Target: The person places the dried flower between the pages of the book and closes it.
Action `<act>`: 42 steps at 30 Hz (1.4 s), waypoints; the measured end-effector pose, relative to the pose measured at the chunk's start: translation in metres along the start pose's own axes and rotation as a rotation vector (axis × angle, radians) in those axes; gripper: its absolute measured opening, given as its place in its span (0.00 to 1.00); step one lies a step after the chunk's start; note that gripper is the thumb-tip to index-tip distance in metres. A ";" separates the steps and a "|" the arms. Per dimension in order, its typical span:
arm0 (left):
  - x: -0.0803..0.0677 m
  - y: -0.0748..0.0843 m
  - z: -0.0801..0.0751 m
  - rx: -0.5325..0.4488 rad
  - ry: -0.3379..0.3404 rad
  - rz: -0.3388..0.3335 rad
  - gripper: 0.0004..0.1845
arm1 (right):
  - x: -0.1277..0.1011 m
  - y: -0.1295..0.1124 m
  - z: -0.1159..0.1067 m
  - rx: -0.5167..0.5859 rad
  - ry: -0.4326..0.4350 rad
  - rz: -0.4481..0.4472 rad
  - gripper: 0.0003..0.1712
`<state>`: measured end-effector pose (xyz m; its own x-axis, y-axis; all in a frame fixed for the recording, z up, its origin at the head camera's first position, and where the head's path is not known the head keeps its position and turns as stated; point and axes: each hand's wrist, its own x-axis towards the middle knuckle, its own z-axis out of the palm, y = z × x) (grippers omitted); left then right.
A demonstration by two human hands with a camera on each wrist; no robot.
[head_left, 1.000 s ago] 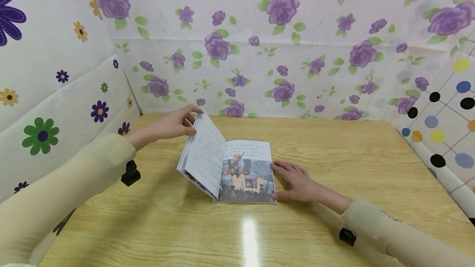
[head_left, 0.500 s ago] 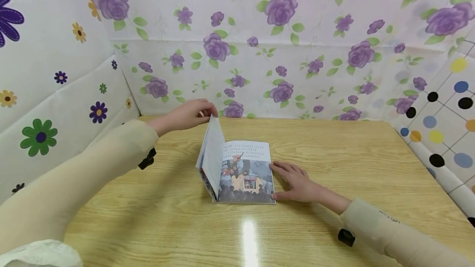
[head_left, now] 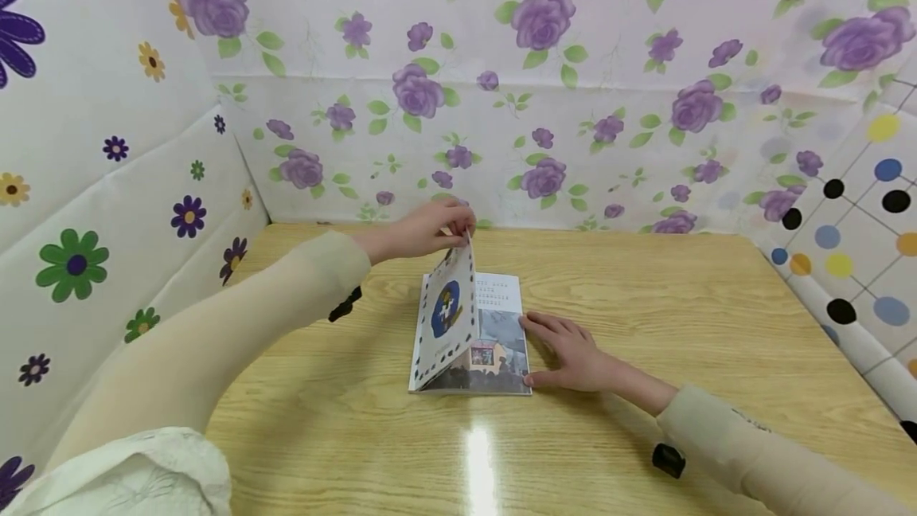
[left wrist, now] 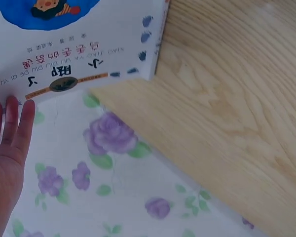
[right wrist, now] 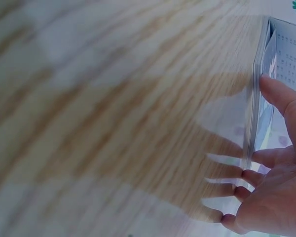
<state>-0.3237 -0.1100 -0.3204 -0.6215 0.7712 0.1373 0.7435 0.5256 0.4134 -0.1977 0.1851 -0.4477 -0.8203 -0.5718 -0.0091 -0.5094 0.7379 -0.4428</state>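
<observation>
Book (head_left: 466,333) mid-table (head_left: 645,301), bare wood all round, left hand (head_left: 423,231) pinching raised cover's top edge, right hand (head_left: 573,355) flat at right edge, cover swung further right than before

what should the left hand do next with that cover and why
Probably lower the front cover rightward onto the pages: the left hand pinches its top edge, it stands nearly upright over the book, and the right hand lies flat at the book's right edge.

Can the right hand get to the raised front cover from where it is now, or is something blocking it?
Probably yes. The right hand lies flat by the book's right edge, and the cover, pinched at its top by the left hand, stands just across the open page with nothing between.
</observation>
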 end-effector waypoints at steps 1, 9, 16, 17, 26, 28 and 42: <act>0.004 0.000 0.005 -0.003 0.001 0.010 0.07 | 0.000 0.000 0.000 0.001 -0.001 -0.001 0.51; 0.030 -0.001 0.051 -0.023 -0.063 0.040 0.09 | -0.001 0.000 -0.002 0.029 0.002 0.023 0.52; 0.039 -0.005 0.078 0.002 -0.086 0.001 0.07 | 0.000 0.000 0.001 0.032 0.006 0.024 0.53; 0.040 -0.007 0.082 0.002 -0.092 0.001 0.07 | 0.000 0.000 0.001 0.029 0.008 0.027 0.53; 0.051 -0.006 0.106 0.094 -0.111 -0.039 0.03 | -0.001 0.000 0.001 0.039 0.019 0.036 0.53; 0.052 -0.005 0.107 0.116 -0.116 -0.054 0.03 | -0.001 0.000 0.001 0.039 0.021 0.035 0.53; 0.064 0.012 0.118 0.383 -0.208 -0.147 0.09 | -0.001 0.000 0.001 0.041 0.037 0.009 0.51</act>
<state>-0.3253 -0.0120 -0.4125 -0.6937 0.7136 -0.0976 0.7131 0.6995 0.0469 -0.1962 0.1852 -0.4488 -0.8343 -0.5509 0.0198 -0.4915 0.7271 -0.4793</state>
